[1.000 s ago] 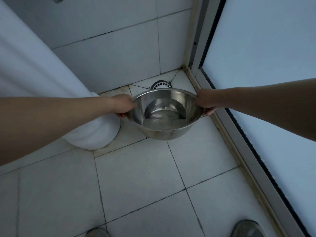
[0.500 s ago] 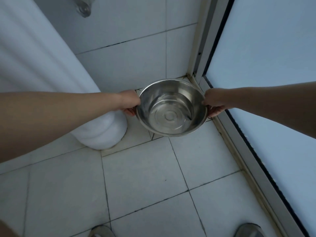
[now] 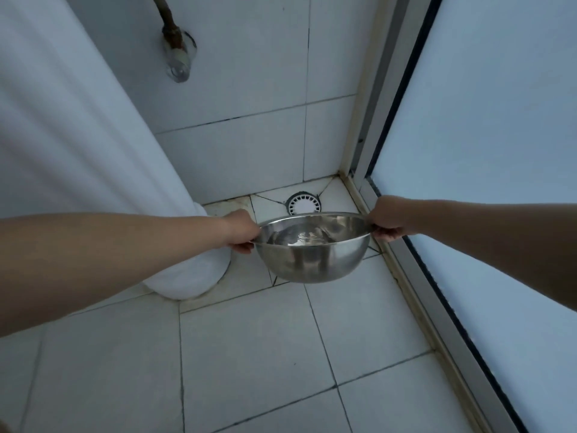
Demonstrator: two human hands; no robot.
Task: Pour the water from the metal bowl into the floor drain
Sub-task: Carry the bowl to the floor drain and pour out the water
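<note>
The shiny metal bowl [image 3: 312,259] hangs in the air above the tiled floor, roughly level, rim towards the wall. My left hand [image 3: 242,231] grips its left rim and my right hand [image 3: 387,218] grips its right rim. A little water or a reflection glints inside; I cannot tell which. The round white floor drain [image 3: 303,204] sits in the corner, just beyond the bowl's far rim, its near edge partly hidden by the bowl.
A white ceramic pedestal [image 3: 187,276] stands on the floor at the left, close to my left hand. A frosted glass door [image 3: 484,151] with a metal frame runs along the right. A pipe fitting [image 3: 178,54] sticks out of the tiled wall above.
The bowl has come back from its tilt towards me to near level and sits lower in view. The drain, hidden half a second ago, shows again beyond the rim.
</note>
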